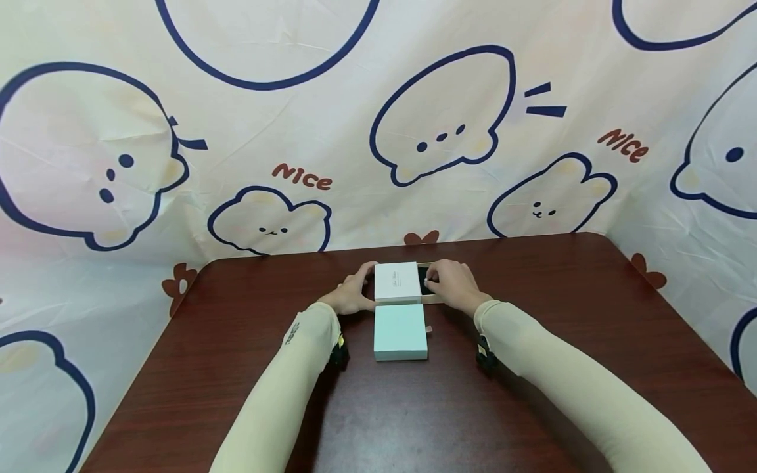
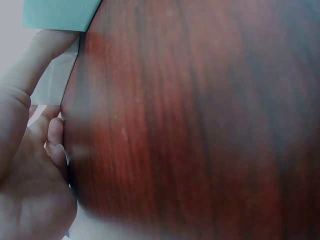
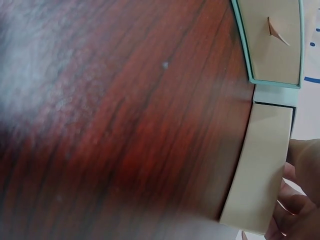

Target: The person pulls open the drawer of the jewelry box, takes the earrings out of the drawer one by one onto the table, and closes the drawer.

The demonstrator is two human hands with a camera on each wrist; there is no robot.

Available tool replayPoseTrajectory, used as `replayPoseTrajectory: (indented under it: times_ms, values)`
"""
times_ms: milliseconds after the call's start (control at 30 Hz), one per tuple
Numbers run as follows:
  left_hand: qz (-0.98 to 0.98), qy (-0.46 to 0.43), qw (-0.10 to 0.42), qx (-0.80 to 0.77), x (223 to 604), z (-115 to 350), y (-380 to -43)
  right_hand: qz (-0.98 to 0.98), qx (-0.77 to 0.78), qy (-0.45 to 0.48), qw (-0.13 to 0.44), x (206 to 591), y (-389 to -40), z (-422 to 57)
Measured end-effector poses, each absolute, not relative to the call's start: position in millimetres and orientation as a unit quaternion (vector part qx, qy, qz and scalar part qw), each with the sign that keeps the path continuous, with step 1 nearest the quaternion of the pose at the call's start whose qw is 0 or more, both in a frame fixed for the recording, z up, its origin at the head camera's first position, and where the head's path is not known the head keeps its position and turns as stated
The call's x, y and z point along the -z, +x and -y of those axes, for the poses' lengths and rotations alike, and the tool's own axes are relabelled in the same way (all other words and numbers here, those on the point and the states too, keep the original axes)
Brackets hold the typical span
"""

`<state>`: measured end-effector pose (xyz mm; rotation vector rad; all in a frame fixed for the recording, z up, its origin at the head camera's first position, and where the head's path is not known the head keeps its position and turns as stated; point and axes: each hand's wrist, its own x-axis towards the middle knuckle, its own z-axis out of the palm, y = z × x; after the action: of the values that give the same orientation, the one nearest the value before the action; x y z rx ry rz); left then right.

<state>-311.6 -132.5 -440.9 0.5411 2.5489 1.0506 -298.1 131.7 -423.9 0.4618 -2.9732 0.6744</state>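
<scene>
A white drawer box [image 1: 397,282] with fine print on its lid lies flat on the table. Its tan drawer [image 3: 260,167] is partly pulled out to the right and has a dark lining. My left hand [image 1: 352,293] grips the box's left side, thumb at the near corner and fingers at the far one. Over the drawer, my right hand [image 1: 454,282] has its curled fingertips together against the dark lining, with a small pale thing at them; its kind cannot be made out. A mint-green box [image 1: 400,333], closed, lies right in front of the white one.
A ribbon pull tab [image 3: 274,32] sticks out from the mint box's tan right end. The dark red wooden table [image 1: 236,368] reaches back to a cloth backdrop [image 1: 355,131] with cartoon drawings, which also hangs at both sides.
</scene>
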Motion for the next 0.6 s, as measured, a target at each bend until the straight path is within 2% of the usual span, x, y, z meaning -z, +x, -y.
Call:
replayPoseTrajectory:
  times_ms: [600]
  values:
    - [-0.891, 0.187, 0.175, -0.374, 439.0, 131.9, -310.5, 0.967, -0.206, 0.142, 0.037, 426.6, -300.6, -129.2]
